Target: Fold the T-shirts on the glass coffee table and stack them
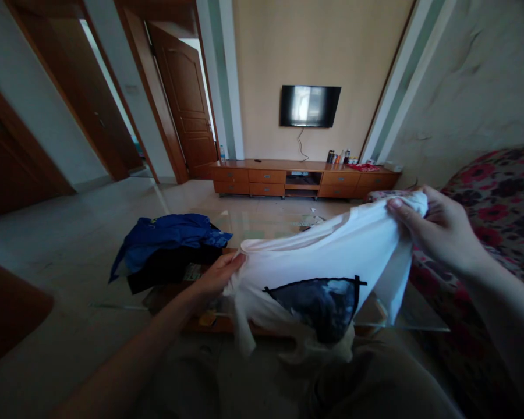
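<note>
I hold a white T-shirt (pixel 332 256) with a dark printed patch stretched between both hands above my lap. My left hand (pixel 218 273) pinches its left shoulder edge, fingers closed on the cloth. My right hand (pixel 436 230) grips the other shoulder, raised higher at the right, fingers wrapped round bunched fabric. The shirt's lower part hangs down over my knees and hides the near table edge.
A glass-topped low table (pixel 414 317) stands in front of me, with a pile of blue and dark clothes (pixel 166 244) on its left. A floral sofa (pixel 502 221) is at the right. A wooden TV cabinet (pixel 305 177) and wall TV (pixel 310 106) stand across the tiled floor.
</note>
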A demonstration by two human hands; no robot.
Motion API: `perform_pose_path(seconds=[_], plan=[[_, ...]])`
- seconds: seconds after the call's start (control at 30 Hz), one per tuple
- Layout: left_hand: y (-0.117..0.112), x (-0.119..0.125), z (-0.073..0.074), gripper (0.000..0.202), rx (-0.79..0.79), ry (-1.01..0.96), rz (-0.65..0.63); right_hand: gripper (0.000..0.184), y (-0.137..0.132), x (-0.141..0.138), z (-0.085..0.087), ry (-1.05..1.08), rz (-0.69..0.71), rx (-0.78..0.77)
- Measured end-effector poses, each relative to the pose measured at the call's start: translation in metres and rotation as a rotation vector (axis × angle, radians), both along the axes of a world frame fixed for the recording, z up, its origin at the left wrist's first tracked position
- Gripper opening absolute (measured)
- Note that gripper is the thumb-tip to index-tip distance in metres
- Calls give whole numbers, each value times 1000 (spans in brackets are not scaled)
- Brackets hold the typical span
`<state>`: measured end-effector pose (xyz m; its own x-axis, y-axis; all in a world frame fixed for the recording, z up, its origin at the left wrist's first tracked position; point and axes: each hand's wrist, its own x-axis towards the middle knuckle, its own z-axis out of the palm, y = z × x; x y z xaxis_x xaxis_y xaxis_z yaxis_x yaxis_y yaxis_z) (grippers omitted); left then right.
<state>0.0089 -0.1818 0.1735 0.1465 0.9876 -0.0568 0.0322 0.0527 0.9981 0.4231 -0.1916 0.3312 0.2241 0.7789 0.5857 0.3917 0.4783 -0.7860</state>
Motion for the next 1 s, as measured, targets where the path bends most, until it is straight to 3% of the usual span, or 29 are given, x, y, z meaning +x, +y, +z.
perform_pose_path(seconds=[0.1, 0.23, 0.37, 0.47, 0.57, 0.77, 1.0], plan=[[-8, -13, 38, 60, 43, -63, 88, 22, -14, 13, 15, -119, 116, -47], [-17, -26, 81, 58, 179, -53, 120, 23, -30, 24, 24, -150, 142, -35], [-25, -32, 116, 57, 256, 24, 161, 23, -37, 29, 33, -82, 140, -115], [-32, -35, 135, 55, 287, 79, 141, 26, -40, 31, 39, -166, 149, -195], [-35, -40, 145, 46, 355, 134, 170, 30, -42, 34, 36, -202, 159, -230], [-31, -52, 145, 35, 586, 333, 345, 33, -44, 30, 20, -30, 252, -195], [-29, -52, 146, 35, 427, 195, 249, 36, -42, 22, 22, -153, 202, -125]])
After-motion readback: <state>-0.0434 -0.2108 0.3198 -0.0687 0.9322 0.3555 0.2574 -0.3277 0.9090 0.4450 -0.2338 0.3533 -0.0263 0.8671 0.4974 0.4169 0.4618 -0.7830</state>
